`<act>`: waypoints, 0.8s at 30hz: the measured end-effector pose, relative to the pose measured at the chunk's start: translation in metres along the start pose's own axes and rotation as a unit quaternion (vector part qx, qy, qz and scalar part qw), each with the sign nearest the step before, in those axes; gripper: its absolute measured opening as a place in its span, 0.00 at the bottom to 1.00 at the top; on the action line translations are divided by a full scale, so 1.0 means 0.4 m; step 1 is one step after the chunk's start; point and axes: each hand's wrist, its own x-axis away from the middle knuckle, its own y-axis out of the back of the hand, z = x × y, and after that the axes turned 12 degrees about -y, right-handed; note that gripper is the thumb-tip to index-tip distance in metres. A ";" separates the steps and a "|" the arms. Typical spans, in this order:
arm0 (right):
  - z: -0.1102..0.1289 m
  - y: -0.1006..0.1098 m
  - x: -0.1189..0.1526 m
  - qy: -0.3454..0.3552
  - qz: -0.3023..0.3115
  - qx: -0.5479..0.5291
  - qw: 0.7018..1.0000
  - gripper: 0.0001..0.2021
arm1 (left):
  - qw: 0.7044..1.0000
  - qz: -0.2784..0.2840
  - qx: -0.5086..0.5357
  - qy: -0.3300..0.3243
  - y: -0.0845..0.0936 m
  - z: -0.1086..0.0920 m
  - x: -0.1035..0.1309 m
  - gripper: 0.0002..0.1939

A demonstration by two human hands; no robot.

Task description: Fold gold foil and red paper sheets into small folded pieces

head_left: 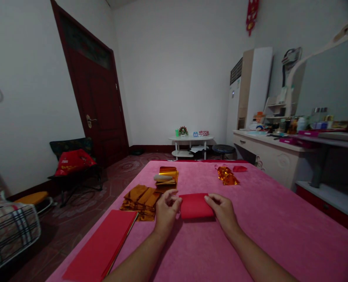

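Note:
A sheet of red paper [196,206], bent over into a smaller rectangle, is held just above the pink cloth between both hands. My left hand [167,207] pinches its left edge with thumb and fingers. At the upper right corner, my right hand [222,209] grips the paper, thumb on the near face. To the left lies a stack of long red paper sheets [103,246]. Beyond that stack are piles of folded gold foil paper [140,199]. Further back, more gold foil [167,172] lies under a grey, stone-like oblong piece [163,178].
The pink cloth [267,235] covers the broad surface before me. Crumpled gold foil [228,175] and a red scrap [240,169] lie at its far right. A dressing table [267,147] stands on the right, a folding chair [74,172] on the left.

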 end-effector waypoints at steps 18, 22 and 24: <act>0.003 0.000 0.001 0.004 0.000 0.008 1.000 0.13 | 1.000 0.014 -0.003 0.016 0.002 0.017 0.000 0.15; 0.007 0.000 0.002 0.004 -0.001 0.006 1.000 0.13 | 1.000 0.010 -0.020 0.015 0.005 0.017 0.000 0.12; 0.004 0.000 0.001 0.006 0.001 0.006 1.000 0.13 | 1.000 0.009 -0.022 0.012 0.005 0.017 -0.001 0.12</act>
